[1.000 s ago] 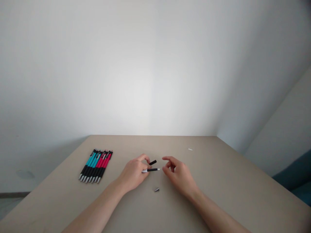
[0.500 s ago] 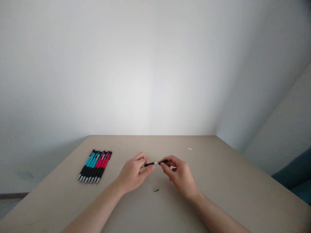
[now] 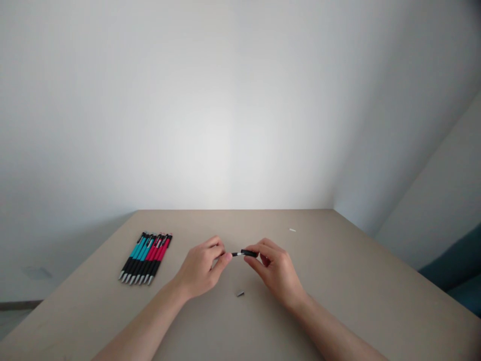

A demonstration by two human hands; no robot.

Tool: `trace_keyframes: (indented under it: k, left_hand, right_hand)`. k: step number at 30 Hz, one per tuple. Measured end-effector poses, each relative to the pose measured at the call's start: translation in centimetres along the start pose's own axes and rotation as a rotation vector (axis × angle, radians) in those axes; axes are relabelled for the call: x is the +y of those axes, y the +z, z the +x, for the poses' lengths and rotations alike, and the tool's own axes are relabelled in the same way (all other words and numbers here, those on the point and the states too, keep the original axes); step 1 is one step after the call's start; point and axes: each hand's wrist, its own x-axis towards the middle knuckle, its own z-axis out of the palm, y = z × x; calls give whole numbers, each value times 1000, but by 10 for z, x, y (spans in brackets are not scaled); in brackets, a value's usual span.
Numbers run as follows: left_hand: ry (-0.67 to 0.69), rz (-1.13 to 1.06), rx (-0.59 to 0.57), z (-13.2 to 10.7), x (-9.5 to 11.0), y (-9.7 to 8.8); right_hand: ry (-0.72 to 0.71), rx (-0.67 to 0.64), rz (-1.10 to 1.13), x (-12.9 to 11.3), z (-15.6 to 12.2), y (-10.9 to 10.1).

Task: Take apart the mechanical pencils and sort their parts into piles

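Observation:
Above the middle of the beige table, my left hand and my right hand pinch the two ends of a thin pen part. The part is black on the right with a short white stretch on the left. My left fingertips close on its white end, my right fingertips on the black piece. A small grey pen tip lies on the table just below and between my hands.
A row of several pens, teal and red with black grips, lies side by side at the left of the table. A tiny white scrap sits far back right. White walls rise behind; a dark blue seat is at the right.
My right hand, open a second ago, has closed on the black piece and met my left hand. The parts now sit in line between both hands, slightly farther from me.

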Motion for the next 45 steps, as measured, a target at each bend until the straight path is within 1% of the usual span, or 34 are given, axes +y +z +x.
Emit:
trace_keyframes:
  k: [6,11,16,24,28,34,37,39,42,45]
  left_hand:
    - [-9,24,18,0,-1,0]
    - [-19,60,8,0,-2,0]
    - [-26,94,5,0,-3,1]
    - [-30,147,-50,0,0,0]
    - [-6,114,-88,-1,0,1]
    - [1,62,-114,0,0,8]
    - [-4,35,-96,-1,3,10]
    - [-11,-8,-70,-3,5,11]
    - [-31,-146,-12,-4,8,13]
    - [-88,-367,44,-3,14,21]
  right_hand:
    - [1,12,-5,2,0,-1]
    - [1,2,-16,2,0,-1]
    - [-26,22,-10,5,-1,0]
    - [-50,-54,-39,4,-1,2]
    - [-44,-76,-63,8,0,3]
    - [-38,-94,-39,16,1,3]
    - [-45,-107,28,15,0,2]
    - [-34,-92,125,14,-1,3]
    - [85,-28,359,11,0,8]
    - [216,-58,617,7,1,14]
